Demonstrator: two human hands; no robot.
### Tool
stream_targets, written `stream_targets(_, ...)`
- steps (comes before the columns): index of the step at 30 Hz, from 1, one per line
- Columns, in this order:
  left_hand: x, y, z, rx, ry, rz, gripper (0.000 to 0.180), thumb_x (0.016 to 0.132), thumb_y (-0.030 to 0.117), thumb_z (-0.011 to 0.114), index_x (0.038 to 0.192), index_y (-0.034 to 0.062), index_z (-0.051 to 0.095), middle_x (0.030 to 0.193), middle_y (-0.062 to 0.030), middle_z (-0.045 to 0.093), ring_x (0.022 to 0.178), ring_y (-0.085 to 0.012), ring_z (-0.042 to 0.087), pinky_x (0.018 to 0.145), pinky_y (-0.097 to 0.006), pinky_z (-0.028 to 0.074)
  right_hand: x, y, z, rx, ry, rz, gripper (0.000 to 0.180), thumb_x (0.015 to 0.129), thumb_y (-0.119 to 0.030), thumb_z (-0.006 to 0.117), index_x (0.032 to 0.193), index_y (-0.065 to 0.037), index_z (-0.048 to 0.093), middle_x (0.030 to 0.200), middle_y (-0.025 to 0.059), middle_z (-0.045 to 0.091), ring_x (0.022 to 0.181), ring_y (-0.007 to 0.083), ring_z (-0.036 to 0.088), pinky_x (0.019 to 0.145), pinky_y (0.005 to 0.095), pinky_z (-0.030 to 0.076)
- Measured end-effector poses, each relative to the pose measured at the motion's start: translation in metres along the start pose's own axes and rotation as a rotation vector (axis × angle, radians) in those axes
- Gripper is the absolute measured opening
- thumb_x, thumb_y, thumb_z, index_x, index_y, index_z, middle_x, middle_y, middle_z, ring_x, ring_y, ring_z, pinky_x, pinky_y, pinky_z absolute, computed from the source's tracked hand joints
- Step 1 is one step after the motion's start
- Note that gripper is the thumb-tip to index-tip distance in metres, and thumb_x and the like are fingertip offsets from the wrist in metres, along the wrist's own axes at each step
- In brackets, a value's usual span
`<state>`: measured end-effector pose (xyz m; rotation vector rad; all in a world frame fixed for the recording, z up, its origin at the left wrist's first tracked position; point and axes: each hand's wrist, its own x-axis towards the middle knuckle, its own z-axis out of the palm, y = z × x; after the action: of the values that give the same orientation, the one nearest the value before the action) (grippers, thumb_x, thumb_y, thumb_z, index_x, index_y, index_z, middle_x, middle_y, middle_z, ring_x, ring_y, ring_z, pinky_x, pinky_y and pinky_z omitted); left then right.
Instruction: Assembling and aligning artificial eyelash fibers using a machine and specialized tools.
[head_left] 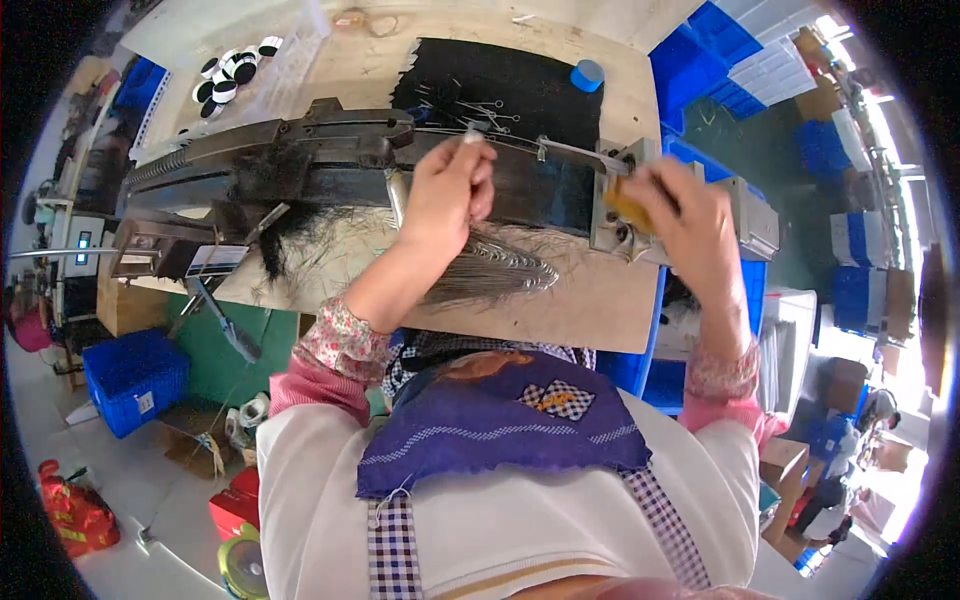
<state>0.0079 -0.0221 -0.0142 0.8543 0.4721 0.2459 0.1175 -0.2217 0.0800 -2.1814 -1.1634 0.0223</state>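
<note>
My left hand (455, 195) is raised over the middle of the long dark metal bench fixture (330, 150). Its thumb and fingertips are pinched together beside a thin wire (515, 145) that runs along the fixture; what lies between the tips is too small to make out. A pale covering shows at one fingertip. On the right, my right hand (695, 215) is smeared by motion, its fingers curled at a blurred yellow handle (628, 207) by the grey metal block (612, 235). Below the fixture lies a sheaf of looped wires (510, 268).
A black cloth (440, 75) carries several looped wire pins (490, 108) and a blue round cap (587, 75). Black-and-white round caps (225, 85) sit at the back left. Dark bristles (285, 240) litter the tabletop. Blue crates (135, 375) stand around the wooden table (590, 310).
</note>
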Motion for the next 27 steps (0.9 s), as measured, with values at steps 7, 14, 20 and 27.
stream_targets(7,0.008,-0.003,0.015,0.175,-0.023,-0.027,0.022,0.098,0.024,0.049,0.088,0.0051,0.052,0.06,0.0028,0.039,0.043,-0.0082,0.033,0.042,-0.025,0.026,0.106,-0.005,0.067,-0.098,0.109,-0.365,0.02,0.086,-0.01,0.055,0.105,-0.006,0.058,0.08,0.0205,0.064,0.076,0.0389,0.063,0.065,0.0452,0.05)
stream_targets(14,0.007,-0.011,0.011,0.031,0.062,0.172,0.026,0.098,0.025,0.048,0.086,0.0026,0.052,0.061,0.0021,0.04,0.042,-0.0081,0.034,0.038,-0.025,0.025,0.095,0.006,0.048,0.004,0.026,-0.289,0.021,0.086,-0.012,0.056,0.105,-0.005,0.06,0.092,0.0198,0.064,0.086,0.0374,0.062,0.073,0.0436,0.05)
stream_targets(20,0.0,-0.001,-0.004,-0.004,0.098,0.202,0.021,0.097,0.023,0.049,0.087,0.0057,0.053,0.059,0.0031,0.039,0.044,-0.0076,0.032,0.041,-0.024,0.024,0.11,-0.022,0.082,-0.052,-0.351,-0.242,0.025,0.085,-0.016,0.056,0.105,-0.002,0.064,0.089,0.0176,0.066,0.082,0.0344,0.064,0.075,0.0401,0.051)
stream_targets(27,-0.006,-0.003,-0.001,-0.089,0.132,0.177,0.026,0.098,0.026,0.049,0.081,0.0066,0.054,0.055,0.0011,0.044,0.04,-0.0088,0.035,0.038,-0.025,0.026,0.117,-0.009,0.088,0.402,-0.628,-0.011,0.026,0.087,-0.006,0.057,0.11,0.006,0.061,0.082,0.0074,0.068,0.066,0.0146,0.063,0.066,0.0258,0.055)
